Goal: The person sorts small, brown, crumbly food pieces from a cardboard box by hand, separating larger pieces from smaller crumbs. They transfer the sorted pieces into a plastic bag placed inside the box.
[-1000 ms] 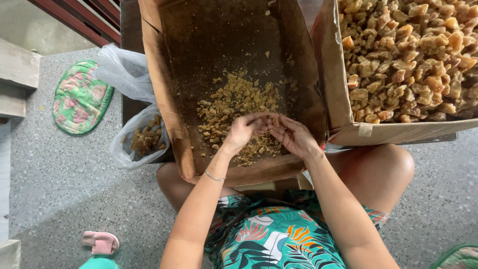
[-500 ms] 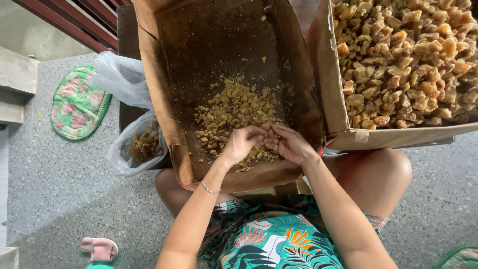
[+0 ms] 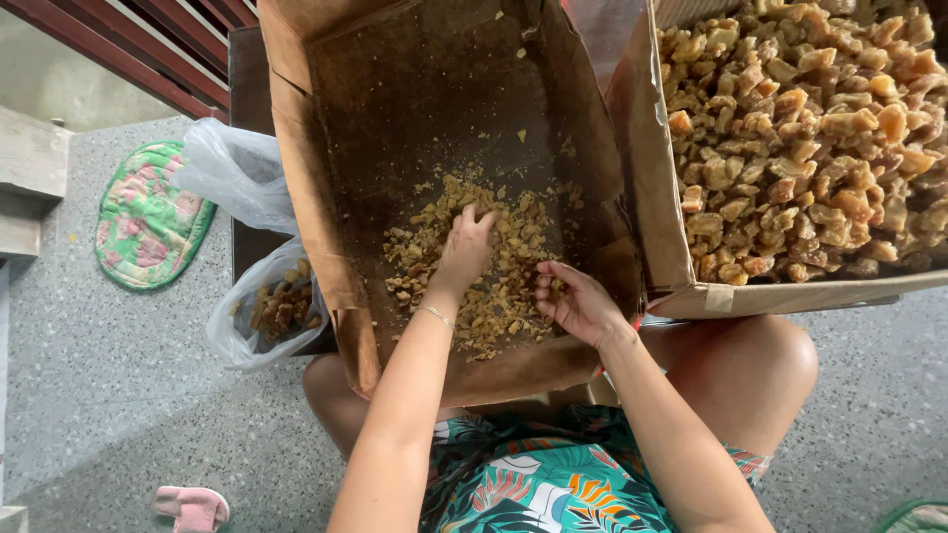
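Sorting step: my left hand (image 3: 464,247) presses spread fingers into the brown crumbled pieces (image 3: 494,286) in the cardboard box (image 3: 326,197); my right hand (image 3: 578,301), just beside, cups some loosely. Next move needs a finer pinch.

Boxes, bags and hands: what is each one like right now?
Middle box: open, nearly empty, crumbly bits at the bottom.
Right box: open, full of chunks.
Plastic bag: open, some pieces inside.
Left hand: pressed into the bits.
Right hand: cupped, palm up, holding bits.
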